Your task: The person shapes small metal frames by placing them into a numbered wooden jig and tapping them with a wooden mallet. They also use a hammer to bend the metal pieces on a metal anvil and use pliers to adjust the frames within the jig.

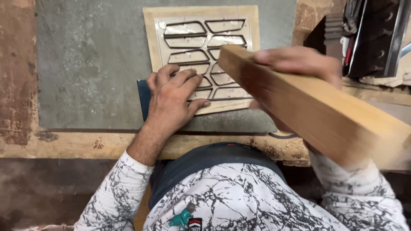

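Note:
A pale wooden board (150, 38) lies on a grey work surface (90, 60). Several dark metal cutting shapes, like slanted quadrilaterals, are set in it. My left hand (173, 96) rests flat on the board's lower left part, fingers spread over the shapes. A dark blue sheet (144, 100) sticks out from under the board beside that hand. My right hand (299, 62) grips a thick wooden block (317, 107), held slanted above the board's right side. The block's far end hangs over the metal shapes.
The grey surface sits in a worn wooden bench with a chipped front edge (85, 145). Dark metal tools and machine parts (376, 38) stand at the back right. A rusty brown strip (17, 72) runs along the left.

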